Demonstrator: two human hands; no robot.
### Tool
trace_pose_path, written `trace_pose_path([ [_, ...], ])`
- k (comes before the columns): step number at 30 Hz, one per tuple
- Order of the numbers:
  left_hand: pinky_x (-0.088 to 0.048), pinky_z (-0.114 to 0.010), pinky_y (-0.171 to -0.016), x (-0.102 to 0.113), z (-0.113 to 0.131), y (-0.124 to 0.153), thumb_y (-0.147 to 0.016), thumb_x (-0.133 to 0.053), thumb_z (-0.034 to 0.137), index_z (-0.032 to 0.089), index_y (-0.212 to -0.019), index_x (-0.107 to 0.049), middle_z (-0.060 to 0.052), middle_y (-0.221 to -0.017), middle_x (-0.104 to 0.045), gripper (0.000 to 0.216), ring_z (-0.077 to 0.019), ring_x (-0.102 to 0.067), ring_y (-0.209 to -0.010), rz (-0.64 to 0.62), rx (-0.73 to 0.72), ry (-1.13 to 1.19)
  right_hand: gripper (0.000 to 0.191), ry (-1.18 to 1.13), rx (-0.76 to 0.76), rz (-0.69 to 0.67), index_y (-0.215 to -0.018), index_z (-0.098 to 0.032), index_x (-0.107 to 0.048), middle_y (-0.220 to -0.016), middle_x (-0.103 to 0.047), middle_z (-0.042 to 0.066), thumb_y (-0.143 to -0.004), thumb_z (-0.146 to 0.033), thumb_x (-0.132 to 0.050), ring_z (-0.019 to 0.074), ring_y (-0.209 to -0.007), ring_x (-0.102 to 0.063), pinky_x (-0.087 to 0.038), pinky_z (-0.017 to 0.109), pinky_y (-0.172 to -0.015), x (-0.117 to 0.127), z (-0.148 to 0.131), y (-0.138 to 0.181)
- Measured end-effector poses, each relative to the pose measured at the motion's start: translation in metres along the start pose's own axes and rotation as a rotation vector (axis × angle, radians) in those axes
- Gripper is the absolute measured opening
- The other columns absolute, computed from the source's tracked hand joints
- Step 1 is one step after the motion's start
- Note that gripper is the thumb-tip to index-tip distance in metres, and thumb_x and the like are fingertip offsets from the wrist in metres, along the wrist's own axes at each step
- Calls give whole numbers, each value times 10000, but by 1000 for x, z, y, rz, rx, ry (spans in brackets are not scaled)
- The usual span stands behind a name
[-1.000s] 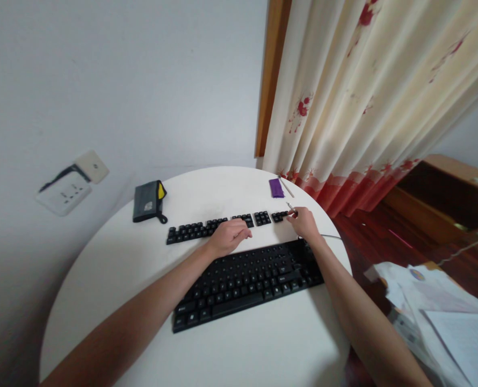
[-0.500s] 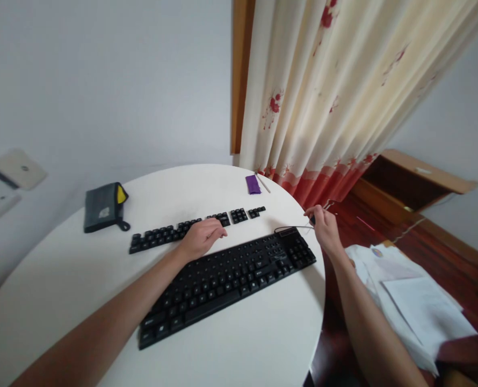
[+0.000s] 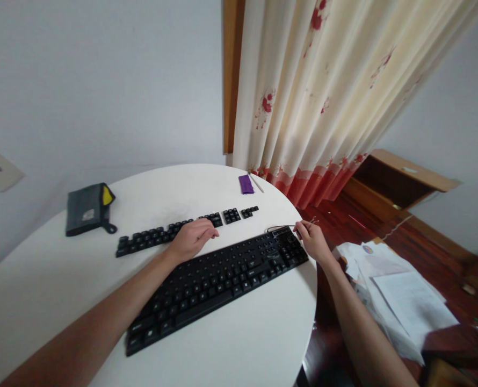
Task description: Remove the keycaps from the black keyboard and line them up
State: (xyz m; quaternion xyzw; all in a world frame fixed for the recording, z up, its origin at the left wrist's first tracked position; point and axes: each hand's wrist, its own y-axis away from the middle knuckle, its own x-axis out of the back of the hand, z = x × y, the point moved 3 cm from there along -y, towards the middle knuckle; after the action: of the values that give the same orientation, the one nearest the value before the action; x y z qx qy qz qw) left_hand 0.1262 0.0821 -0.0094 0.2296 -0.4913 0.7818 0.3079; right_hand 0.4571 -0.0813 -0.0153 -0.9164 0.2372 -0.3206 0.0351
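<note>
My right hand [image 3: 312,237] is pinched around a small, thin tool with wiry metal ends [image 3: 314,220], most of it hidden by my fingers, just above the far right corner of a long black plastic keyboard [image 3: 223,282]. The keyboard slants away to the left of that grip and toward me, showing low bare stubs across its upper rows and caps along its near rows. A thin dark cable [image 3: 281,226] runs from its far edge toward my right fingers. My left hand [image 3: 193,239], loosely curled palm down, is beyond the keyboard, by a broken row of loose black keycaps [image 3: 168,233]; I cannot tell whether it holds or presses anything. Ahead and left of my right hand lie a purple cloth rectangle [image 3: 246,184] and a slim pale stick [image 3: 257,183]. Left of my left hand sits a dark grey zipped pouch with a yellow patch [image 3: 86,210], all on a rounded white table [image 3: 243,344].
</note>
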Motion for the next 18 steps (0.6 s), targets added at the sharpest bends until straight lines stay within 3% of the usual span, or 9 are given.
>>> trace_pose_path([
  [9, -494, -269, -694, -1, 1, 0, -1019, -398, 299, 166, -790, -681, -34, -711, -661, 387, -149, -615, -706, -5, 5, 4, 434, 138, -17, -23, -732, -187, -598, -555, -531, -2, -954, -485, -375, 162, -532, -496, -369, 259, -554, -6, -5, 6],
  [15, -493, -259, -683, 0, 2, -1, -1019, -399, 285, 162, -787, -679, -31, -708, -657, 384, -142, -615, -696, -6, 1, -2, 325, 410, 26, -53, -815, -189, -633, -838, -713, 104, -966, -368, -408, 222, -787, -650, -430, 271, -742, -13, -14, 10],
  [18, -492, -259, -673, 0, 1, 0, -1019, -397, 299, 165, -779, -680, -29, -697, -654, 395, -144, -615, -690, -4, 6, -7, 313, 474, 29, -70, -837, -191, -642, -843, -715, 105, -964, -369, -417, 226, -773, -651, -423, 279, -739, -13, -13, 9],
])
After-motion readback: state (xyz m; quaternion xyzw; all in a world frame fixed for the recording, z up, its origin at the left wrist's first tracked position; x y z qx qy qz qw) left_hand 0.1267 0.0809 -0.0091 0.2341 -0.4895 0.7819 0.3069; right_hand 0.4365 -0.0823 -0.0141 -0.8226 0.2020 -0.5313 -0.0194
